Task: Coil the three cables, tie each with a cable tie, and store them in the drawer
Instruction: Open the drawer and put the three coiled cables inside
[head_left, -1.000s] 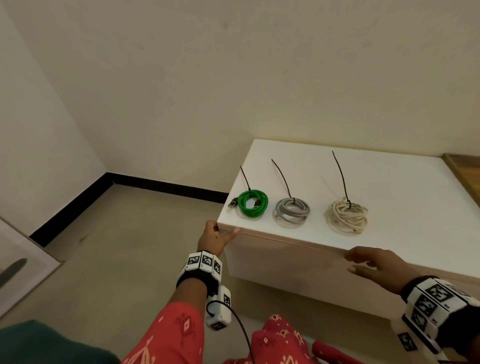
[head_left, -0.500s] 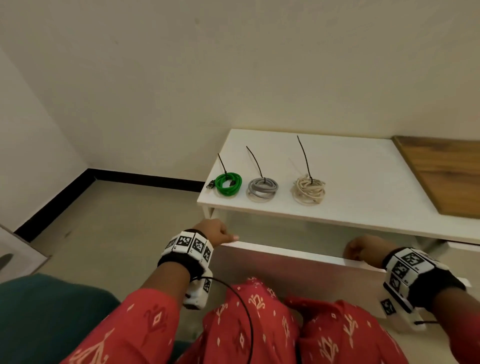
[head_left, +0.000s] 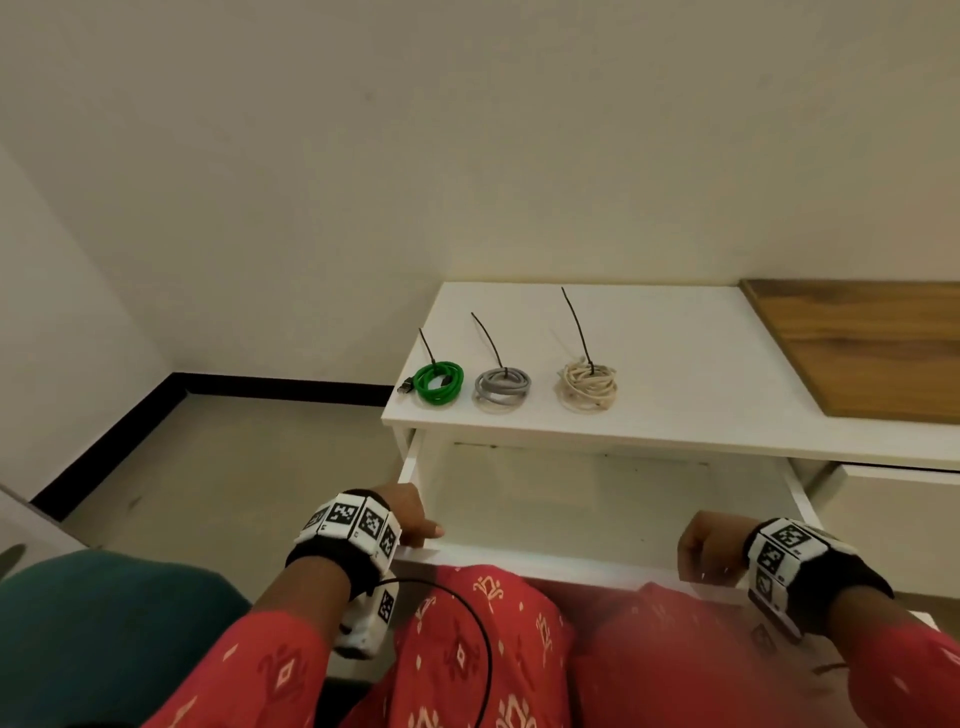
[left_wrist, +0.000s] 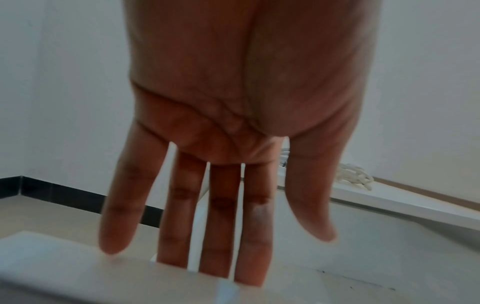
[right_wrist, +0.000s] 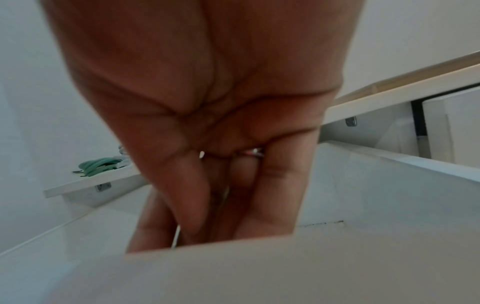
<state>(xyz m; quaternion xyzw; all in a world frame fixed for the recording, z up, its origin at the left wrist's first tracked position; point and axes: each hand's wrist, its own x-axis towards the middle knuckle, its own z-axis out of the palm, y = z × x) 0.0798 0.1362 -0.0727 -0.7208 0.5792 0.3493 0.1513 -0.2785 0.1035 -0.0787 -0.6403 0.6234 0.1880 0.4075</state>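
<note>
Three coiled cables lie in a row on the white table top (head_left: 701, 374), each with a black tie sticking up: green (head_left: 440, 382), grey (head_left: 502, 387), cream (head_left: 588, 385). Below them the white drawer (head_left: 597, 569) stands pulled out, nothing visible inside. My left hand (head_left: 410, 519) rests on the left end of its front edge. In the left wrist view its fingers (left_wrist: 218, 246) are straight, tips hidden behind the drawer front (left_wrist: 64, 267). My right hand (head_left: 706, 545) grips the right end, with fingers (right_wrist: 215, 216) hooked behind the panel (right_wrist: 259, 267). The green cable (right_wrist: 100, 164) and cream cable (left_wrist: 355, 174) show beyond.
A brown wooden board (head_left: 872, 343) covers the table's right part. To the right of the pulled-out drawer sits a second, closed drawer front (head_left: 898, 499). A dark green seat (head_left: 104, 623) is at lower left. My red-clad lap (head_left: 519, 649) lies under the drawer front.
Both hands have drawn the drawer out toward me, from closed to well out. The cables on top have not moved.
</note>
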